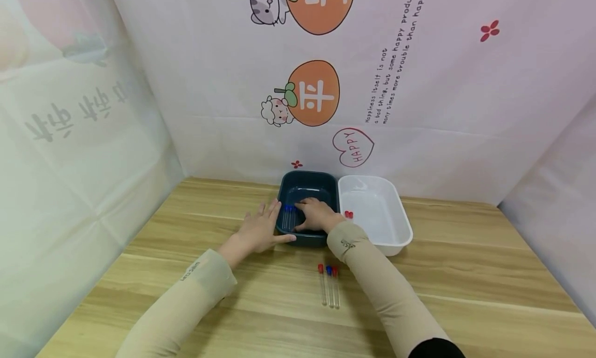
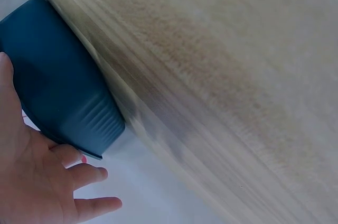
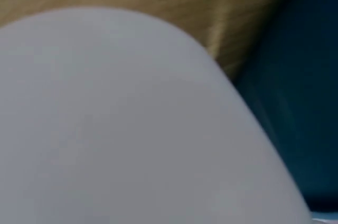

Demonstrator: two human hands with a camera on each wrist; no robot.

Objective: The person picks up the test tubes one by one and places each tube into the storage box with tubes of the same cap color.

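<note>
- A wooden table point(image 1: 465, 254) carries everything.
- The white box point(image 1: 379, 208) stands at three o'clock of the dark blue box point(image 1: 311, 182).
- The left hand point(image 1: 259, 229), fingers spread straight, lies against the dark box's nine o'clock side, gripping nothing. I judge that gentle, constant pressure there would prevent sliding.
- The right hand point(image 1: 317, 214) is inside the dark box, thumb and fingers well apart; nothing shows between them (the right wrist view is blurred and misses the hand).
- Blue-capped tubes point(image 1: 289, 218) lie near its fingertips, toward nine o'clock in that box. Thin tubes probably roll, so low, soft finger movements keep them parallel.
- Three capped tubes point(image 1: 330, 288) lie on the table, between five and six o'clock from the dark box.
- Two red caps point(image 1: 349, 214) show at the white box's nine o'clock.
</note>
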